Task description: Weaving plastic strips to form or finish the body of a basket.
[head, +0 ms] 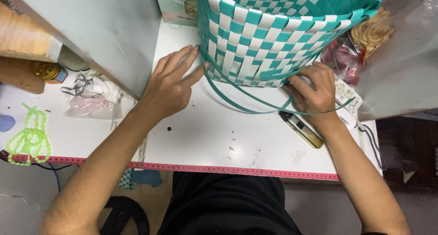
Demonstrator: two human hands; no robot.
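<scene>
A teal and white woven basket (269,29) lies tilted on the white table (214,134), its base toward me. Loose teal strips (246,108) curve out from its lower edge. My left hand (171,84) rests flat, fingers spread, against the basket's left side. At the basket's lower right edge, my right hand (315,91) has its fingers curled, pinching a teal strip.
A gold and black cylinder (302,129) lies just under my right wrist. Bags of red and tan items (360,47) sit at right. A box (175,6) stands behind the basket. A grey panel (100,29), a crumpled bag (93,100) and a green beaded piece (29,134) are at left.
</scene>
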